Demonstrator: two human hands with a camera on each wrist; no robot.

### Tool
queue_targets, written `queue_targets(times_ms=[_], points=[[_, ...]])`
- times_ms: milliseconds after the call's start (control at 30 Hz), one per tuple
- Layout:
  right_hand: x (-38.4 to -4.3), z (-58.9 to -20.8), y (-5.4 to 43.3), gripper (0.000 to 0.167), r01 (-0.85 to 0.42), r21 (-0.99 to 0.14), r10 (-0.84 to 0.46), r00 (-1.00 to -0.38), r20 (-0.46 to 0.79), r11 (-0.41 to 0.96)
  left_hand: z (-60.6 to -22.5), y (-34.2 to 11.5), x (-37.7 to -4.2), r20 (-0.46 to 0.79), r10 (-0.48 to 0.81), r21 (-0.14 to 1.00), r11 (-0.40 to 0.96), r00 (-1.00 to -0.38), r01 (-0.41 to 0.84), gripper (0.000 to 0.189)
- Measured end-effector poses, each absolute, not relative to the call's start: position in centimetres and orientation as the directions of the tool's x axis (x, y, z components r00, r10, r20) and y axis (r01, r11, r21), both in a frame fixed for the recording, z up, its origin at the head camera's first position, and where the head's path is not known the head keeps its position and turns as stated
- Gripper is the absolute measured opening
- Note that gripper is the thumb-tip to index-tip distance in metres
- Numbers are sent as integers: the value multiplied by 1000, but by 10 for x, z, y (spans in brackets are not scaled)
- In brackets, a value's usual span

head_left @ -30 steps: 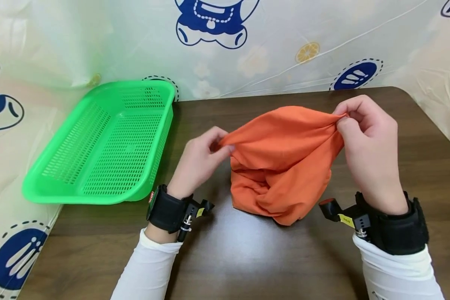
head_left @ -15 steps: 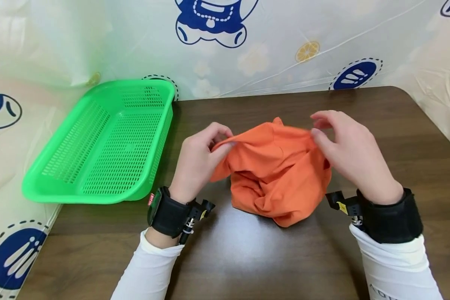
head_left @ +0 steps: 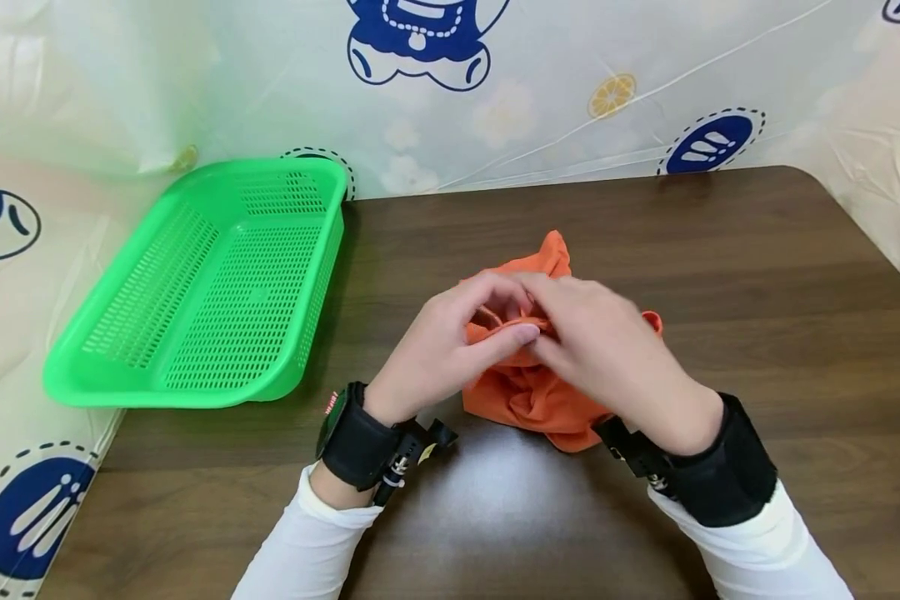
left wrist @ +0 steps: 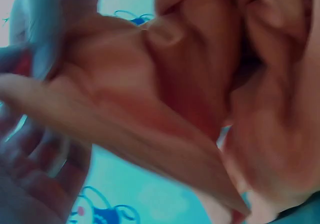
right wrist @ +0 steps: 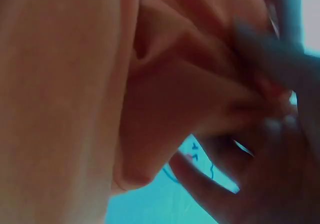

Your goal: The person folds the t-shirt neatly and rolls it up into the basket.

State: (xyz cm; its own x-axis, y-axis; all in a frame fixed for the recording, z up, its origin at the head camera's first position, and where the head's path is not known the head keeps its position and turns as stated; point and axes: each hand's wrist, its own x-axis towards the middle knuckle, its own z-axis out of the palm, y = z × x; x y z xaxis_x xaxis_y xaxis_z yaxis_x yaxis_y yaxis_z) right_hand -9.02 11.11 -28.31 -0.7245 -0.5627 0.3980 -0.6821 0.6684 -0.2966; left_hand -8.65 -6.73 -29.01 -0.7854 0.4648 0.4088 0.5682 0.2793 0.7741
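Observation:
A crumpled orange cloth [head_left: 517, 398] is bunched on the table, with one peak standing up at its far side; its exact kind cannot be told. My left hand [head_left: 450, 346] pinches a raised edge of it between thumb and fingers. Right against those fingertips, my right hand [head_left: 607, 337] grips the same gathered edge, its fingertips partly hidden behind the left ones. In the left wrist view the cloth [left wrist: 115, 84] hangs in a loose fold from the fingers. Folds of cloth [right wrist: 165, 94] also fill much of the blurred right wrist view, running to thumb and fingers.
A green perforated plastic basket [head_left: 258, 292] stands left of the hands, at the table's left edge. The brown wooden table [head_left: 780, 275] reaches back to a patterned plastic sheet [head_left: 540, 92]. Black wrist straps with small cameras [head_left: 720, 467] sit near the cloth.
My right hand released the cloth's right corner and moved left to meet the left hand at the edge. The left hand shifted slightly right. The held-up span collapsed into folds.

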Motion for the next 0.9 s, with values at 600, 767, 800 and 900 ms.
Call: queue_targets(times_ms=[600,767,800,900], points=[[-88,-264,137,11,-540,-436,-279,-800,532,720,-315,-72,-106,628,317,587,406,-711,700,12],[-91,-264,141,34,-632,-478,-473,-775,419,610,-313,-69,-103,649,365,512,440,-668,738,14],[-92,-264,140,41,-646,-489,-510,-763,396,586,-312,-68,-102,651,386,484,452,-653,749,14],[-92,-268,135,50,-665,-465,-569,-744,349,584,-312,-66,-99,657,431,407,489,-619,772,12]])
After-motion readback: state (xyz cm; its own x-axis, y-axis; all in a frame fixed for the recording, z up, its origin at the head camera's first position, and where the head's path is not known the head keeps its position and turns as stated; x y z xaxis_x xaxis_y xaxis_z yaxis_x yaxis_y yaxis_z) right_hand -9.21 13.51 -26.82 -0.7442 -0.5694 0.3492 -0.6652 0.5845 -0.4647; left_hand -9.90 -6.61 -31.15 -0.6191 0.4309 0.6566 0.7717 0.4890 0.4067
